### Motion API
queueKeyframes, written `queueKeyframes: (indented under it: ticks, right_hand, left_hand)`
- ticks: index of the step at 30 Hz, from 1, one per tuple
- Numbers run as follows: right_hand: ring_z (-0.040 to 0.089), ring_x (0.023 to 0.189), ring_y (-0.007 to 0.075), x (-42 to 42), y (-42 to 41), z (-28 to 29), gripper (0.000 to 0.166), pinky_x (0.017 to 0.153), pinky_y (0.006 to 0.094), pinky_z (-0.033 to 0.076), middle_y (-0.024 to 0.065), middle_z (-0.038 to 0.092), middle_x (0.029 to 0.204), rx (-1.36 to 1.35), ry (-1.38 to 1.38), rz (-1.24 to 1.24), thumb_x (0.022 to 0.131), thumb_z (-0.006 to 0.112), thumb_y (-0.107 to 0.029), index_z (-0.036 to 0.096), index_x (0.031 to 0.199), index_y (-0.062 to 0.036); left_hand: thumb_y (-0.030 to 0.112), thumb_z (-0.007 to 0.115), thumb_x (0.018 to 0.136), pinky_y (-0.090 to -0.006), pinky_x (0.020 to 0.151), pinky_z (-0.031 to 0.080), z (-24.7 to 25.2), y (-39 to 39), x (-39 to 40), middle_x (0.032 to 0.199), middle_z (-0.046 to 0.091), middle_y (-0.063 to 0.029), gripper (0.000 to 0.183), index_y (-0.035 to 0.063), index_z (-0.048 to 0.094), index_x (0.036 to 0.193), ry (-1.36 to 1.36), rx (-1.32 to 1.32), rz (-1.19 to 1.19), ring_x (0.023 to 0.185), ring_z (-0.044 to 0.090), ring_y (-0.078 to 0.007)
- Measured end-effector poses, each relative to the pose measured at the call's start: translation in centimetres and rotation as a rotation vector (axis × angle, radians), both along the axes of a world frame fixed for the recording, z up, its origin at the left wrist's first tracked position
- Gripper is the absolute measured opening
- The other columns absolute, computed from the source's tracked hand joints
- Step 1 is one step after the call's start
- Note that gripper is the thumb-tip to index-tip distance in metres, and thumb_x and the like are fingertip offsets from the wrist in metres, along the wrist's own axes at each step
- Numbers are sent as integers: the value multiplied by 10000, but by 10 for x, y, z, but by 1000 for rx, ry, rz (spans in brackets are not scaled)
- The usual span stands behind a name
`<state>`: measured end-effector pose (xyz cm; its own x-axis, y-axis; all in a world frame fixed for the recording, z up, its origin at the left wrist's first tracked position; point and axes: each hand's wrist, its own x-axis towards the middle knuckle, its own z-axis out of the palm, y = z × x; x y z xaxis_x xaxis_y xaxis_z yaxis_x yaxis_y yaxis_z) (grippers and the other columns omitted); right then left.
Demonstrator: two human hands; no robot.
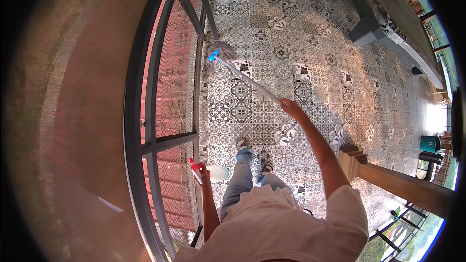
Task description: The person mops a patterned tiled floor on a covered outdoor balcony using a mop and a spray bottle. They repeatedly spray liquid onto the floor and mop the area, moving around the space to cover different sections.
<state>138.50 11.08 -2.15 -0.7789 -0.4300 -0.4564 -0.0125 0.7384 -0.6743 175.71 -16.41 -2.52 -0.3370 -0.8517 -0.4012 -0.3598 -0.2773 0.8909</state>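
My right hand (290, 108) grips the pale metal handle of a string mop (222, 51). The handle slants away from me to the upper left, and its blue connector and grey strands rest on the patterned tile floor (263, 111) beside the railing's foot. In my left hand (204, 175), close to the mesh railing, is a spray bottle (216, 173) with a red and white trigger head and a translucent body. The bottle lies sideways in the view, over the tiles left of my legs.
A dark metal railing with wire mesh (176, 80) runs along my left. At upper right stands a covered table with thick grey legs (364, 36). A wooden post or beam (400, 185) lies at right, with a teal bin (430, 144) beyond it.
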Motion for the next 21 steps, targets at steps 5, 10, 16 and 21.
queueKeyframes:
  ticks: [5,10,16,21]
  right_hand:
    - [578,752,309,66,-81,-73,273,664,433,463,148,587,789,226,80,-123,822,395,-319,460,1083,-278]
    - [573,667,330,199,45,-98,310,592,455,448,137,585,724,237,10,-189,838,374,-318,373,1147,-310]
    - [574,623,328,446,279,-29,277,538,407,466,124,591,727,452,-125,-298,835,416,-306,404,1110,-333]
    - [556,626,353,606,366,105,265,501,422,418,168,567,676,418,-316,-556,840,417,-274,419,1100,-220]
  left_hand:
    - [298,545,795,-155,315,253,17,9,28,481,414,23,297,90,425,970,38,-66,-110,343,365,-46]
    - [247,530,806,-163,276,236,42,34,48,526,416,3,318,76,379,1029,23,-91,-170,331,354,-54]
    - [250,554,793,-166,295,260,10,39,60,571,431,5,313,92,401,1015,-93,-65,-287,343,373,-66]
    - [270,540,801,-180,331,292,-8,57,42,491,446,5,200,79,487,827,-33,-58,-363,367,408,-67]
